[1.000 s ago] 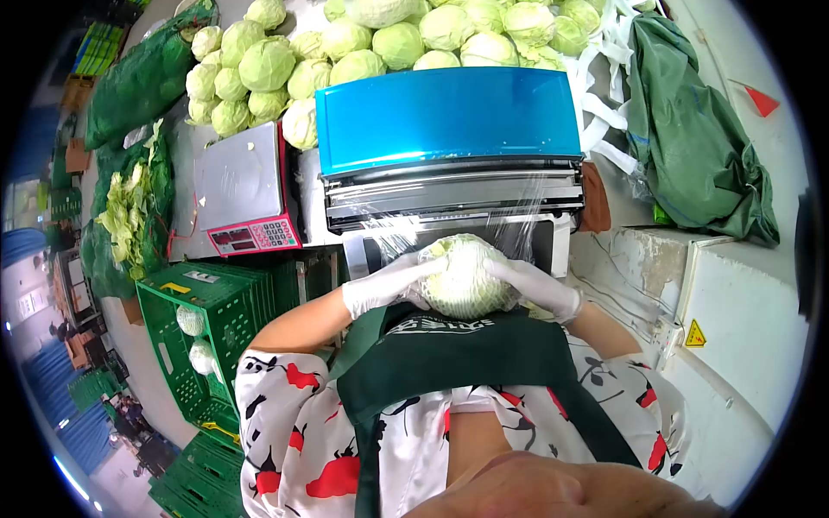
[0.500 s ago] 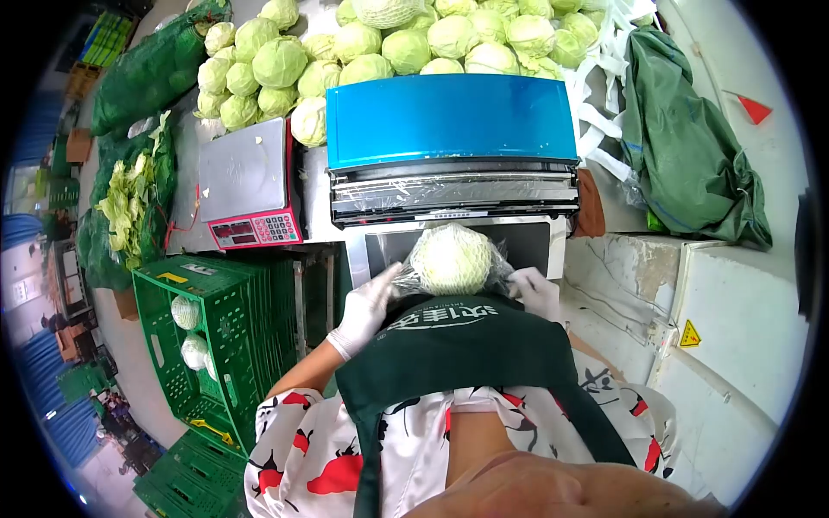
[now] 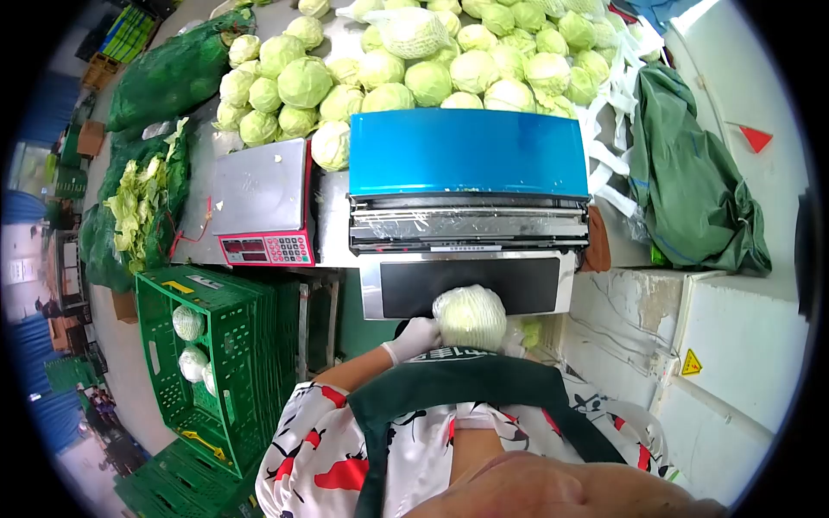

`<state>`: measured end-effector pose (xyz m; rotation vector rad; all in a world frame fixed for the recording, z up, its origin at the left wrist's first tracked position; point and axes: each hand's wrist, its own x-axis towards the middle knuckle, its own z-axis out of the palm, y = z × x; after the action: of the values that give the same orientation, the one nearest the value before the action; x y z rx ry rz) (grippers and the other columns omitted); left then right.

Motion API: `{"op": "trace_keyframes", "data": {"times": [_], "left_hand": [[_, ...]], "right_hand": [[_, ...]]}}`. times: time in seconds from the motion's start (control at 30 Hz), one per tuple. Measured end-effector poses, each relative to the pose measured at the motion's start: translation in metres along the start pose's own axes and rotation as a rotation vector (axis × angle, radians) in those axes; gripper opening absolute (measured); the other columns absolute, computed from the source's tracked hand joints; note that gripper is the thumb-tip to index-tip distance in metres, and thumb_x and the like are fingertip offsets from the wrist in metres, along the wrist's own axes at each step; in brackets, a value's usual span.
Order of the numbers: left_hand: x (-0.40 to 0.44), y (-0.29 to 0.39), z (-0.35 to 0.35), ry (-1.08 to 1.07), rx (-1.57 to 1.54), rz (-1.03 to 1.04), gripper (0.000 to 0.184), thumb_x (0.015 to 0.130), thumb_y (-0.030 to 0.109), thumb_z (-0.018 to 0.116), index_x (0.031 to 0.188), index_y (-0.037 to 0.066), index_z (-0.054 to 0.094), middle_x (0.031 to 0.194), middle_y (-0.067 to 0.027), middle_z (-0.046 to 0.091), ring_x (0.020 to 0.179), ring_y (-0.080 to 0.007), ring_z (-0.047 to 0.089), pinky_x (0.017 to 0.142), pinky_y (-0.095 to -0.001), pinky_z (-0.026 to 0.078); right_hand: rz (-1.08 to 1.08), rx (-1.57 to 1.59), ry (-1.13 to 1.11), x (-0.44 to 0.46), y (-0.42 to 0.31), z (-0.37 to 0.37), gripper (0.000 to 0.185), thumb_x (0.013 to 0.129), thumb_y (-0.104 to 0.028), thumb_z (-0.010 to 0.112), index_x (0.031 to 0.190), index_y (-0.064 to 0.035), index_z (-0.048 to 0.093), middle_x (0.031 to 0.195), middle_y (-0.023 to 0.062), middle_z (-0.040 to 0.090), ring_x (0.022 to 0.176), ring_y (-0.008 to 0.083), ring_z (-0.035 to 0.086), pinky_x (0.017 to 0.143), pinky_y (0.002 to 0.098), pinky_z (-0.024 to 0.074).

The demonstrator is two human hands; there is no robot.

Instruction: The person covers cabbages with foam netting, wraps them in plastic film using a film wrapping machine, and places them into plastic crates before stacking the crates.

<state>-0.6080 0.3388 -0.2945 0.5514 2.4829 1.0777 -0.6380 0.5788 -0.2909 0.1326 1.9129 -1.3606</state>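
Observation:
A pale cabbage [image 3: 471, 318] in a white foam net, with a shiny film over it, is held close to the dark apron, at the front edge of the wrapping machine's black plate [image 3: 471, 287]. My left hand [image 3: 414, 339], in a white glove, grips the cabbage's left side, its fingertips partly hidden. Only a sliver of my right hand [image 3: 515, 346] shows at the lower right of the cabbage; its fingers are hidden. Behind the plate stands the machine's blue cover [image 3: 469, 153], with the film roll slot [image 3: 471, 223] in front of it.
A red and silver scale [image 3: 263, 194] stands left of the machine. Many loose cabbages [image 3: 304, 82] cover the back. A green crate [image 3: 186, 363] at the left holds several wrapped cabbages. Green cloth [image 3: 686, 173] lies at the right, above white cabinets [image 3: 734, 345].
The cabbage has moved off the plate towards my body, and film now lies close around it. Both hands have drawn inward; the right has gone mostly behind the cabbage. The view has shifted.

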Motion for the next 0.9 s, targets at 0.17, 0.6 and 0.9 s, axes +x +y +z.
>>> {"op": "trace_keyframes", "data": {"times": [0.17,0.6,0.9], "left_hand": [[0.05,0.089,-0.131,0.525,-0.594,-0.006,0.036,0.093,0.008,0.062,0.129,0.003,0.058,0.081,-0.0054,0.066,0.066,-0.0132,0.063,0.063,-0.0288,0.053],[-0.063,-0.025,-0.17,0.799,-1.809,-0.109,0.054,0.102,0.048,0.041,0.133,0.006,0.057,0.129,-0.0138,0.063,0.114,-0.0295,0.062,0.099,-0.0471,0.052],[-0.35,-0.061,-0.308,1.786,-1.048,-0.122,0.067,0.098,0.056,0.041,0.148,0.011,0.042,0.145,-0.0157,0.05,0.129,-0.0377,0.052,0.108,-0.0549,0.043]], "right_hand": [[0.015,0.412,-0.413,0.007,-0.109,-0.01,0.026,0.096,-0.015,0.058,0.117,0.0001,0.061,0.113,0.0159,0.065,0.102,0.0244,0.064,0.089,0.0354,0.0503],[-0.366,0.57,0.095,0.22,-0.388,-0.137,0.058,0.09,-0.039,0.071,0.134,-0.0053,0.055,0.123,0.0149,0.06,0.107,0.027,0.058,0.096,0.0367,0.0468],[-0.384,1.167,-0.401,0.482,-0.488,-0.104,0.057,0.099,-0.046,0.052,0.138,-0.0035,0.053,0.133,0.0172,0.061,0.121,0.0286,0.06,0.099,0.0445,0.0512]]}}
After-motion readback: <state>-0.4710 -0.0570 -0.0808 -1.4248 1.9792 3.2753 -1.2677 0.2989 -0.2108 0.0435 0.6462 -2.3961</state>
